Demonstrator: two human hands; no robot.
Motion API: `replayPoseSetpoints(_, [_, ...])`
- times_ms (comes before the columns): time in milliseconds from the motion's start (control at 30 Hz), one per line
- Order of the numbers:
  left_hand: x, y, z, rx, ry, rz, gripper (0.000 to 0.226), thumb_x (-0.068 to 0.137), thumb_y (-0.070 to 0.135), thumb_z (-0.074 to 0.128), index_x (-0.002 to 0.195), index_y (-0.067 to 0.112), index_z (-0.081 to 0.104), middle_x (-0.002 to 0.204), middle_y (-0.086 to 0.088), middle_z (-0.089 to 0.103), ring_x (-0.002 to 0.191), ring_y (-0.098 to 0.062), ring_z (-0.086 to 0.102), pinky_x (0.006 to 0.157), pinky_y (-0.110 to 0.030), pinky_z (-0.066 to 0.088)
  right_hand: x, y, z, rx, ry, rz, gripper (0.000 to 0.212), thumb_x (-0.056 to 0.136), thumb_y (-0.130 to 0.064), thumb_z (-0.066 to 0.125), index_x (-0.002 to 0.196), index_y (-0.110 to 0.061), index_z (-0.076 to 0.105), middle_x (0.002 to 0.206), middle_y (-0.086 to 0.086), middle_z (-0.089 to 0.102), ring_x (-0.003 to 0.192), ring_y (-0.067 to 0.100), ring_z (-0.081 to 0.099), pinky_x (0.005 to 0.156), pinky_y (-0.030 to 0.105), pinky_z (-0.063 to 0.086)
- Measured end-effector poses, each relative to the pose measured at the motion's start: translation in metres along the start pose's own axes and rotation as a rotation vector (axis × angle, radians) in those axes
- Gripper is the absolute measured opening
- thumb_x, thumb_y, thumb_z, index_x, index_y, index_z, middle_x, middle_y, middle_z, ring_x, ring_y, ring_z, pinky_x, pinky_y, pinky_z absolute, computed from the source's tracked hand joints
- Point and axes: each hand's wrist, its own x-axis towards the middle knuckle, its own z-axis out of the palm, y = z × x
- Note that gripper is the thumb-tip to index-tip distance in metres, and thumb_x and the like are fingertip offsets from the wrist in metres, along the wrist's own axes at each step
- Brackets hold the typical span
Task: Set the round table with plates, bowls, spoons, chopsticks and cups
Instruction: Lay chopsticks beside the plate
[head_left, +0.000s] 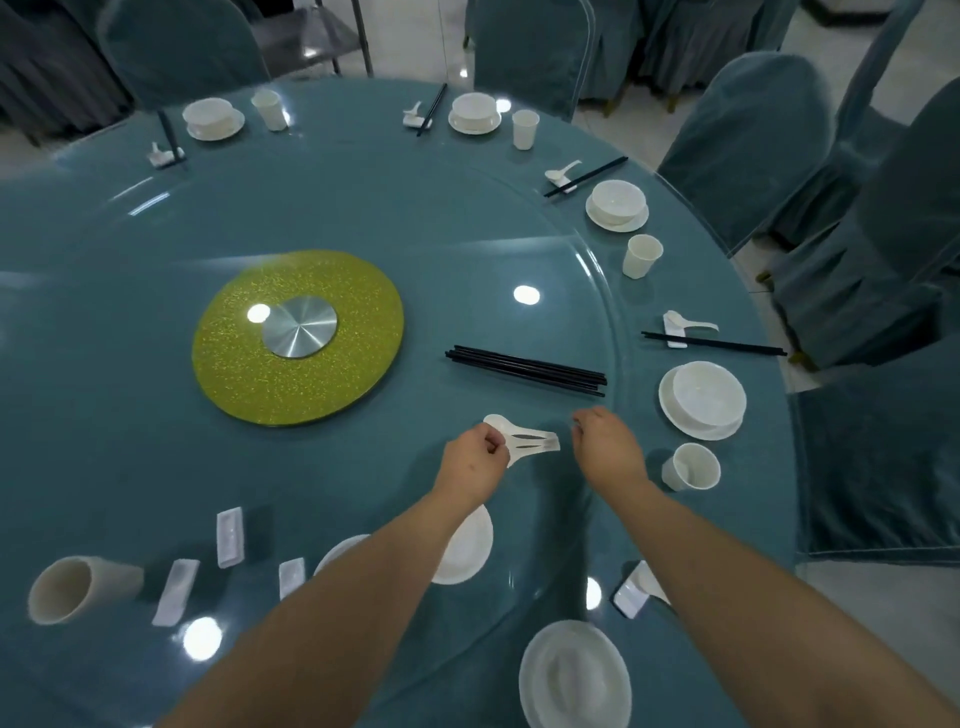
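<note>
Left hand (475, 457) pinching fanned white spoons (524, 439), handles pointing toward curled right hand (605, 444), whose grip cannot be told, black chopstick bundle (527, 370) beyond, lying crosswise

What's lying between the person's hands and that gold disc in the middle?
Nothing: the head view shows only bare teal table between the left hand and the gold disc.

Both my bare forearms reach forward, wrists close together. My left hand (475, 457) curls in a pinching grip, knuckles up; my right hand (605, 441) hangs beside it, fingers loosely bent downward, holding nothing.
</note>
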Motion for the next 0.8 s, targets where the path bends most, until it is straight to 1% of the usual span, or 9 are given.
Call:
replayPoseSetpoints(67, [0.014,-0.004,-0.005,-0.014,-0.016,-0.003,0.009,0.086,0.023,0.054,0.085,0.029,0.06,0.077,0.013,0.061,0.071,-0.006,0.059,0.054,-0.012,0.039,0.022,0.0,0.002,-0.009,0.003,0.012,0.019,0.095,-0.012,0.045,0.099,-0.011,0.064,0.106,0.009,0.06,0.091,0.033,0.059,0.077,0.038,0.05])
replayPoseSetpoints(133, [0.029,-0.008,-0.011,-0.019,-0.016,-0.003,0.008,0.087,0.023,0.055,0.088,0.028,0.061,0.078,0.013,0.062,0.074,-0.008,0.06,0.055,-0.012,0.039,0.042,0.001,0.004,-0.005,0.012,0.016,0.021,0.095,-0.014,0.049,0.109,-0.011,0.064,0.115,0.008,0.06,0.1,0.032,0.059,0.082,0.039,0.05])
replayPoseSetpoints(200, [0.041,-0.013,-0.018,-0.024,-0.004,-0.006,0.007,0.087,0.025,0.056,0.09,0.027,0.062,0.08,0.012,0.064,0.074,-0.007,0.06,0.055,-0.012,0.039,0.061,0.0,0.006,-0.028,-0.009,-0.005,0.033,0.094,-0.017,0.053,0.126,-0.013,0.057,0.127,0.006,0.056,0.113,0.031,0.056,0.09,0.04,0.048])
replayPoseSetpoints(267, [0.051,-0.021,-0.023,-0.039,0.001,-0.002,0.007,0.087,0.027,0.057,0.09,0.026,0.063,0.08,0.011,0.065,0.075,-0.008,0.061,0.055,-0.012,0.04,0.08,-0.003,0.01,-0.07,-0.056,-0.019,0.041,0.094,-0.018,0.053,0.135,-0.016,0.051,0.132,0.005,0.053,0.117,0.03,0.052,0.094,0.039,0.045])
replayPoseSetpoints(400, [0.058,-0.033,-0.028,-0.042,0.017,0.028,0.009,0.088,0.023,0.055,0.086,0.029,0.061,0.075,0.017,0.061,0.07,-0.001,0.058,0.056,-0.006,0.037,0.103,-0.014,0.016,-0.167,-0.045,-0.037,0.033,0.093,-0.01,0.051,0.123,-0.015,0.061,0.12,0.007,0.06,0.111,0.031,0.052,0.089,0.039,0.049])
replayPoseSetpoints(500, [0.061,-0.039,-0.028,-0.053,0.019,0.039,0.008,0.089,0.022,0.056,0.087,0.029,0.061,0.078,0.016,0.062,0.072,-0.001,0.058,0.056,-0.003,0.036,0.11,-0.018,0.021,-0.234,-0.024,-0.082,0.033,0.09,-0.005,0.049,0.118,-0.016,0.063,0.114,0.005,0.061,0.108,0.03,0.052,0.084,0.037,0.049])
replayPoseSetpoints(600, [0.061,-0.043,-0.028,-0.081,0.021,0.041,0.008,0.089,0.022,0.057,0.088,0.028,0.061,0.081,0.012,0.064,0.073,-0.004,0.06,0.057,-0.002,0.036,0.109,-0.019,0.022,-0.257,-0.049,-0.096,0.029,0.092,-0.009,0.05,0.116,-0.017,0.064,0.112,0.003,0.061,0.105,0.029,0.052,0.078,0.035,0.048])
replayPoseSetpoints(700, [0.055,-0.043,-0.025,-0.101,0.017,0.034,0.008,0.09,0.022,0.057,0.088,0.029,0.061,0.083,0.01,0.065,0.074,-0.004,0.06,0.059,-0.006,0.038,0.093,-0.016,0.025,-0.268,-0.057,-0.111,0.025,0.095,-0.016,0.052,0.116,-0.019,0.063,0.115,0.001,0.061,0.105,0.028,0.052,0.077,0.034,0.049])
replayPoseSetpoints(800, [0.046,-0.041,-0.022,-0.118,-0.001,0.028,0.008,0.089,0.021,0.057,0.089,0.028,0.062,0.082,0.008,0.066,0.074,-0.006,0.061,0.059,-0.008,0.04,0.066,-0.014,0.031,-0.268,-0.056,-0.114,0.022,0.097,-0.02,0.051,0.115,-0.019,0.062,0.119,-0.002,0.06,0.106,0.025,0.052,0.076,0.032,0.047])
